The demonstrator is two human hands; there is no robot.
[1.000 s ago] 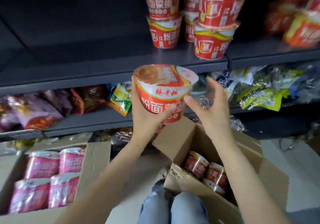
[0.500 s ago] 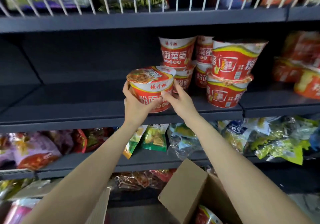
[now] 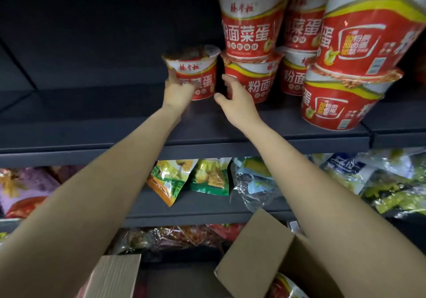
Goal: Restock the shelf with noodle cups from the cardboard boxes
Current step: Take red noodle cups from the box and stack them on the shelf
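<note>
A red and white noodle cup (image 3: pixel 196 71) stands on the dark shelf (image 3: pixel 92 104), just left of the stacked noodle cups (image 3: pixel 251 51). My left hand (image 3: pixel 178 92) grips its lower left side. My right hand (image 3: pixel 235 99) hovers at its right, fingers spread and relaxed, between this cup and the lower stacked cup; contact is unclear. More stacked cups (image 3: pixel 350 67) fill the right of the shelf. An open cardboard box (image 3: pixel 260 258) sits below, one cup (image 3: pixel 285 286) showing inside.
The shelf to the left of the held cup is bare. Snack bags (image 3: pixel 207 177) lie on the lower shelf, with more packets (image 3: pixel 23 189) at the left. A second cardboard box flap (image 3: pixel 115 277) is at the bottom left.
Both hands carried the cup up from the box and deeper onto the shelf beside the stack. My right hand has come off the cup and spread its fingers.
</note>
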